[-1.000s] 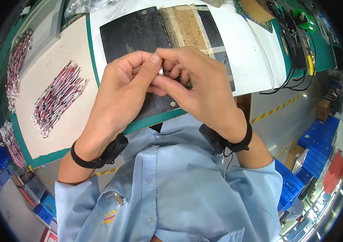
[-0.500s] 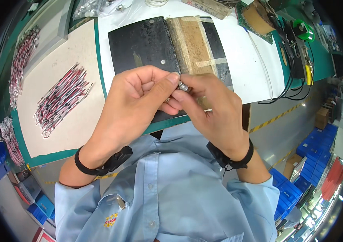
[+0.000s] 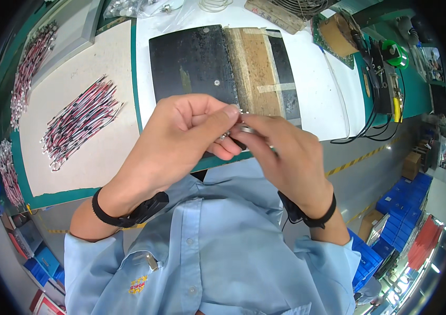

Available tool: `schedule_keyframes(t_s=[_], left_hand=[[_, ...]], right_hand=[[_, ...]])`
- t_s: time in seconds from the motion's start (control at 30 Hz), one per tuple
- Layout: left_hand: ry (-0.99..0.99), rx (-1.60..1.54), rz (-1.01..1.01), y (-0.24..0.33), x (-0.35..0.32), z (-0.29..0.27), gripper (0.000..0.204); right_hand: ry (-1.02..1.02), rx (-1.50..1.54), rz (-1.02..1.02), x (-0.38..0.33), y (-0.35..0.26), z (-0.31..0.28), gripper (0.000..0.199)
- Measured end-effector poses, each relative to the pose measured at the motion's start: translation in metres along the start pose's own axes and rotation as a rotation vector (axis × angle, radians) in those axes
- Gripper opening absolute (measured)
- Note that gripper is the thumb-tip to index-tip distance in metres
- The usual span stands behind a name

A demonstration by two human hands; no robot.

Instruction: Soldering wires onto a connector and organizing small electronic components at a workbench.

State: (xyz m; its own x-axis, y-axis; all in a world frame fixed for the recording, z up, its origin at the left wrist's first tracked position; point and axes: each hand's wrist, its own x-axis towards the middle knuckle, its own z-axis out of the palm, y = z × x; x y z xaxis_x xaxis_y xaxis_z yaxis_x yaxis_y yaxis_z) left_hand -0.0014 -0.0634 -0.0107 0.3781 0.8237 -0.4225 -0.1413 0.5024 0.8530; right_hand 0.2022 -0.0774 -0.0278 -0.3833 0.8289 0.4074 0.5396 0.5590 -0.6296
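Note:
Both of my hands meet over the near edge of a black board [image 3: 191, 63]. My right hand [image 3: 286, 149] pinches a small, shiny, round metal part [image 3: 245, 128] between thumb and forefinger. Closed beside it, my left hand [image 3: 194, 126] has its thumb pressed against the forefinger, with a tiny metal tip showing there. Another small silvery piece [image 3: 224, 136] shows among the left hand's curled fingers. The exact kind of these parts is too small to tell, and the fingers partly cover them.
A pile of red, black and white wires [image 3: 81, 121] lies on a pale board at the left, with further bundles [image 3: 34, 73] beyond. Plastic bags, a wooden block [image 3: 273, 16], a solder spool [image 3: 395, 54] and tools [image 3: 396, 100] line the back and right. Blue bins [image 3: 399, 210] stand lower right.
The round metal part in my right hand has come slightly away from my left fingertips. Both hands sit a little lower and further right in the picture, and the whole view has shifted slightly.

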Motion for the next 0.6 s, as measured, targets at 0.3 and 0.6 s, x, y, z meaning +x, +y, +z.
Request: schedule_keyframes(t_s=[0.3,0.6], left_hand=[[0.122,0.092,0.129,-0.017,0.011,-0.019,0.029],[0.151,0.129,0.115,-0.017,0.009,-0.017,0.03]], right_hand=[[0.312,0.039,0.278,-0.081,-0.008,0.048,0.023],[0.424,-0.016,0.237,-0.078,-0.006,0.066,0.023]])
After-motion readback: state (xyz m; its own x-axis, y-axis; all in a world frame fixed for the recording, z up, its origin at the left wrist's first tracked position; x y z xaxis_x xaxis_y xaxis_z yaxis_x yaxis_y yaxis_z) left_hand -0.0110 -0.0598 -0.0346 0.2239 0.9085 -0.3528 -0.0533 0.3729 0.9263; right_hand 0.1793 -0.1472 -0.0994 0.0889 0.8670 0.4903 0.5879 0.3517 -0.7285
